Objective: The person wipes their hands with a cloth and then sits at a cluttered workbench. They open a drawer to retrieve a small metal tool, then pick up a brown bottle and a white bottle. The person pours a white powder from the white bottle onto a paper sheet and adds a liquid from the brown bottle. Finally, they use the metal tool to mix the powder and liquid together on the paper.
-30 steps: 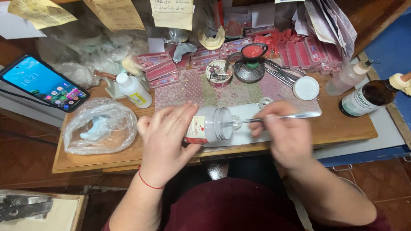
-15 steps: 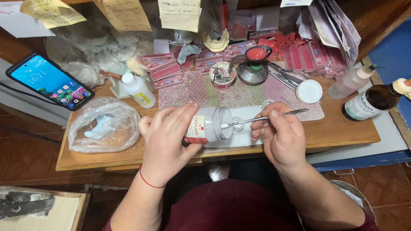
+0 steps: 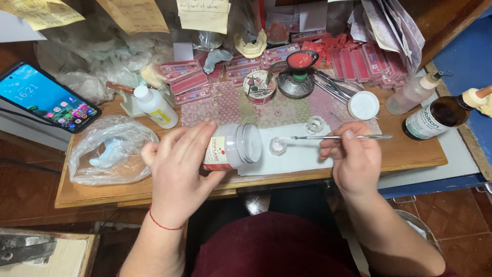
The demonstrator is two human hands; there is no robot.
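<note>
My left hand (image 3: 177,166) is wrapped around a clear plastic jar (image 3: 231,146), tipped on its side over the near edge of the table (image 3: 410,149). My right hand (image 3: 353,156) pinches a thin metal spatula (image 3: 333,137). Its tip sits over a small glass cup (image 3: 277,146) of white powder, on a white sheet just right of the jar.

white-powdered clear jar (image 3: 231,151); silver spatula (image 3: 333,137); pink floral cloth (image 3: 287,110)
</note>
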